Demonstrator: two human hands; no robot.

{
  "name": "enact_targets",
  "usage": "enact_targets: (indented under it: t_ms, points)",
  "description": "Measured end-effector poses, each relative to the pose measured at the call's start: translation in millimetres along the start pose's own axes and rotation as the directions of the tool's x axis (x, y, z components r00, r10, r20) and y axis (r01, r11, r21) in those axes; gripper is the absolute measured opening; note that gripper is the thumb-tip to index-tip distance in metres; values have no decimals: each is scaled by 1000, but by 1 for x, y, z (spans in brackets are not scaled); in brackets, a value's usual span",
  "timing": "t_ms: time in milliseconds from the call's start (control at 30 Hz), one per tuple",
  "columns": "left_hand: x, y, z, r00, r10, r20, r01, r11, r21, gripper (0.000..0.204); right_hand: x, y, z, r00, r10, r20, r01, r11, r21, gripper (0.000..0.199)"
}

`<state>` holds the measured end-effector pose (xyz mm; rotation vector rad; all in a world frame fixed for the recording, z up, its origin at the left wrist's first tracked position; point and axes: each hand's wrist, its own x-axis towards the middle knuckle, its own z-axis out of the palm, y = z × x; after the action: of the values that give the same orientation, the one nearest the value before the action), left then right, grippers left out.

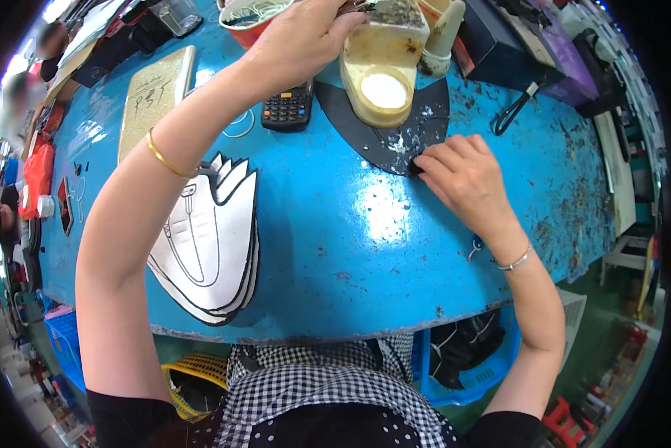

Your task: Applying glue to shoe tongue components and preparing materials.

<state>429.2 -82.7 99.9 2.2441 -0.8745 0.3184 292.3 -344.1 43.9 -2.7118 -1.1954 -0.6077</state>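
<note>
My left hand reaches to the top edge beside a stained, cream-coloured glue container. Its fingers are closed at the picture's rim; what they grip is hard to make out. Fingertips pinched together, my right hand grips a small black piece over the near edge of a black sheet. The glue container stands on that sheet, which carries whitish smears. A stack of white pointed shoe-upper pieces with black edges lies under my left forearm.
A black calculator and a gold-coloured notebook lie on the blue table. Behind stand a red bowl of cords and a dark box. A black strap lies right. Below are a blue crate and yellow basket.
</note>
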Motion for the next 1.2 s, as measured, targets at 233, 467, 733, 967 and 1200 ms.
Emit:
enact_targets:
  t_ms: [233,467,733,967,1200]
  points:
    - [6,7,8,1000,-2,-1,2,988,153,26,-3,-6,11,996,67,-62,-65,997,44,11]
    - [22,-4,19,974,227,26,-219,893,394,47,-5,-12,12,995,96,-38,-96,995,17,9]
    - [39,0,21,975,58,213,-150,882,446,47,-15,-17,3,972,231,40,-233,933,274,15]
    - [27,-7,22,967,255,6,-244,915,321,41,-46,-42,-50,676,518,524,-299,-458,837,46]
    - [-43,96,20,969,-119,218,204,882,-426,18,-87,-81,-64,701,546,458,119,-723,680,57]
